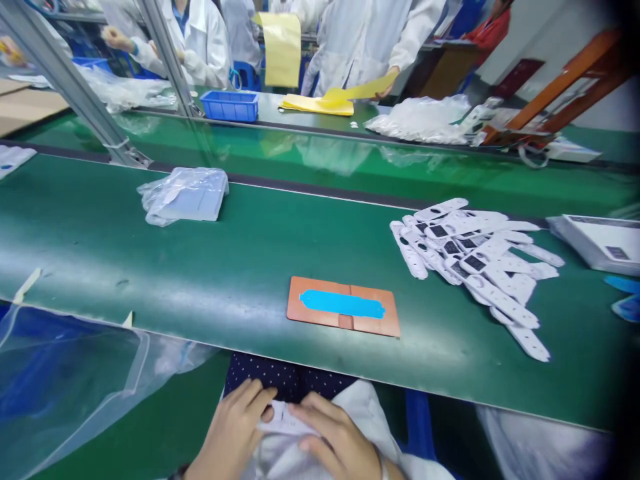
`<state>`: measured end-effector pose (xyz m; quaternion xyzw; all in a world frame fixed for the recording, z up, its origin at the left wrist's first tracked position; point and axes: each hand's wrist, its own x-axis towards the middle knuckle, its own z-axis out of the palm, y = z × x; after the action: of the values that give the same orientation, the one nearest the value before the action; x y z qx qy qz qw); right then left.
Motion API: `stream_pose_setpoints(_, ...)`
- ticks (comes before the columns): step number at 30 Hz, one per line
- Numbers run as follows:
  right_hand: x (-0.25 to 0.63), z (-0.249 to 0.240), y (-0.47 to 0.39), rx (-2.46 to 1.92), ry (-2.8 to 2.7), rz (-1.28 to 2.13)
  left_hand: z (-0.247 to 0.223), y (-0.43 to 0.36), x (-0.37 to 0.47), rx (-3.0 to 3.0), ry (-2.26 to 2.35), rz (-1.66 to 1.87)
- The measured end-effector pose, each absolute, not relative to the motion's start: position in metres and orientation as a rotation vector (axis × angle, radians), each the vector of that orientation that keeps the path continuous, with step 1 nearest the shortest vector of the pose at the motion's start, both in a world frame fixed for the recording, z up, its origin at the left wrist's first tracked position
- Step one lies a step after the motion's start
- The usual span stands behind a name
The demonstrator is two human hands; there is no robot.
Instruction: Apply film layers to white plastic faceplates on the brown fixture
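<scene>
Low in the head view, over the lap, my left hand [237,427] and my right hand [336,437] both hold a small white piece [284,420] with dark marks, one at each end. My left fingers are curled round its left end; the right fingers press on its right side. Beyond the hands, on the green table, lies a flat copper-brown plate [320,318] with a bright blue long shape [343,303] on it. A loose pile of white strips [495,267], some with dark squares, lies to the right.
A plastic-wrapped white stack [197,197] is at the left on the green table [200,267]. A white box [607,243] stands at the right edge. Across a glossy green strip are a blue basket [230,107], yellow sheets [320,103] and people in white coats. A metal post [85,87] rises at the left.
</scene>
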<state>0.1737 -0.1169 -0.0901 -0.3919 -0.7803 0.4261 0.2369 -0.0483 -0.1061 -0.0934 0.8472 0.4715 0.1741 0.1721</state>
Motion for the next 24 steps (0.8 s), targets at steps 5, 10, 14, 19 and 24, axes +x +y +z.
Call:
stream_pose_setpoints(5,0.207,-0.036,-0.115,-1.187,-1.923,0.762,-0.035,-0.089,-0.035,2.123,0.962,0.725)
stream_pose_setpoints(10,0.227,-0.022,-0.093,-1.413,-1.645,0.677,-0.008,-0.057,-0.013,1.455,1.005,0.488)
stream_pose_setpoints(14,0.234,-0.021,-0.081,-1.418,-1.494,0.808,-0.002,-0.036,-0.003,1.103,0.881,0.426)
stream_pose_setpoints(19,0.245,-0.021,-0.075,-1.239,-1.534,0.813,0.004,-0.027,-0.007,0.982,0.834,0.428)
stream_pose_setpoints(24,0.250,-0.032,-0.080,-1.299,-1.524,0.879,-0.002,-0.033,-0.011,0.920,0.861,0.534)
